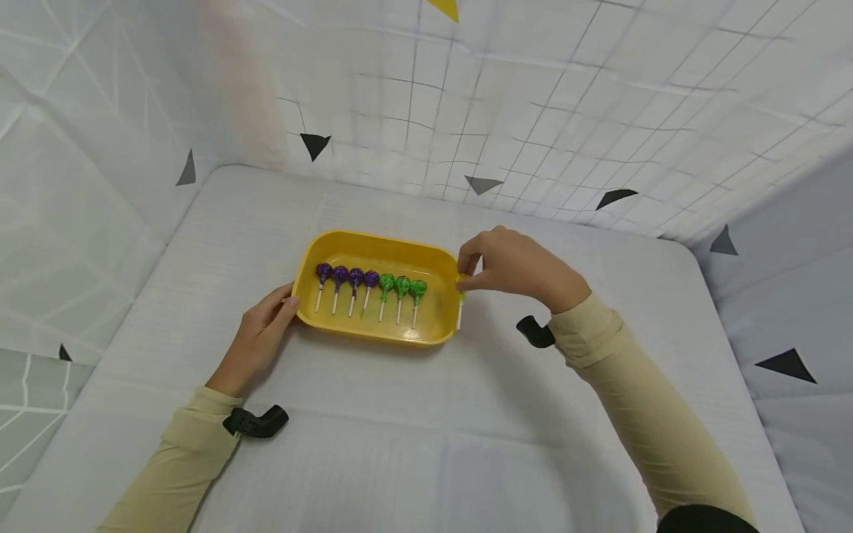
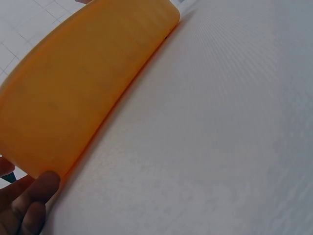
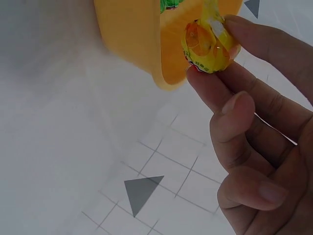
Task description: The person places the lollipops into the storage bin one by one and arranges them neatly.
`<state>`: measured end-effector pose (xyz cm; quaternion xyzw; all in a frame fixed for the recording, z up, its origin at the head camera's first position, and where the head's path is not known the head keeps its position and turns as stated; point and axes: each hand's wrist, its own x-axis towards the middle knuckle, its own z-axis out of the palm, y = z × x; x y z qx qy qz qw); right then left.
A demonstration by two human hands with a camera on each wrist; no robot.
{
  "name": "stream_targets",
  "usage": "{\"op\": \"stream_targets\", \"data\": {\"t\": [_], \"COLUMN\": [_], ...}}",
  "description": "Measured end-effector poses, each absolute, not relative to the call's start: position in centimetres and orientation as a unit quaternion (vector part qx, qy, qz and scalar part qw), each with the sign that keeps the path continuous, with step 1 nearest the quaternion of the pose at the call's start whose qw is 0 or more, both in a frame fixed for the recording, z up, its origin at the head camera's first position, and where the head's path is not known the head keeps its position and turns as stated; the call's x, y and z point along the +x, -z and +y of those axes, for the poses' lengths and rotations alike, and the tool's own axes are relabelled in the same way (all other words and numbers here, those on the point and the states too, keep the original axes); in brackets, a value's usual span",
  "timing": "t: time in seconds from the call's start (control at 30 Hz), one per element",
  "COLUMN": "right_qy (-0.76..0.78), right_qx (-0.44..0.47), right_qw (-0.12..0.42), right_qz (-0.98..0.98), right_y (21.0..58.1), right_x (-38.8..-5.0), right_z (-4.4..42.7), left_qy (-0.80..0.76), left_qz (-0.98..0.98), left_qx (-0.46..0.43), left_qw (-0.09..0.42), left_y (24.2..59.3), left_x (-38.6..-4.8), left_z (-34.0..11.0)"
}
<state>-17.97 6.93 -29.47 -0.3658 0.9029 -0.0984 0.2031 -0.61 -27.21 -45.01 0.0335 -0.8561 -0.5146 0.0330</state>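
A yellow plastic tray (image 1: 373,334) holds a row of lollipops, several in purple wrappers (image 1: 356,277) on the left and three in green wrappers (image 1: 402,284) on the right. Their white sticks point toward the person. At the tray's left end my left hand (image 1: 260,333) grips the wall, its fingertips (image 2: 46,185) against a lower corner. My right hand (image 1: 513,266) pinches a yellow-wrapped lollipop (image 3: 208,46) between thumb and fingers, at the tray's right rim. Its white stick (image 1: 460,314) hangs downward in the head view.
The tray stands on a white-covered table (image 1: 400,459). A white wall sheet (image 1: 400,111) with grid lines and dark triangles rises behind the table. Black wrist devices sit at the left wrist (image 1: 256,422) and the right wrist (image 1: 535,332).
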Motion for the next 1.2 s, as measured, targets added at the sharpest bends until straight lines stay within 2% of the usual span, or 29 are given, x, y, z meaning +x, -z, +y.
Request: {"op": "stream_targets", "data": {"t": [0.73,1.2], "right_qy": [0.05,0.004], "right_qx": [-0.391,-0.375], "right_qw": [0.224,0.245], "right_qz": [0.891,0.894], "right_y": [31.7,33.5], "right_x": [-19.1,-19.6], "right_z": [3.6,1.8], "left_qy": [0.514,0.518], "left_qz": [-0.856,-0.854], "left_qx": [0.039,0.036], "left_qw": [0.032,0.031], "left_y": [45.0,45.0], "left_x": [-0.6,-0.7], "left_z": [-27.2,-27.2]}}
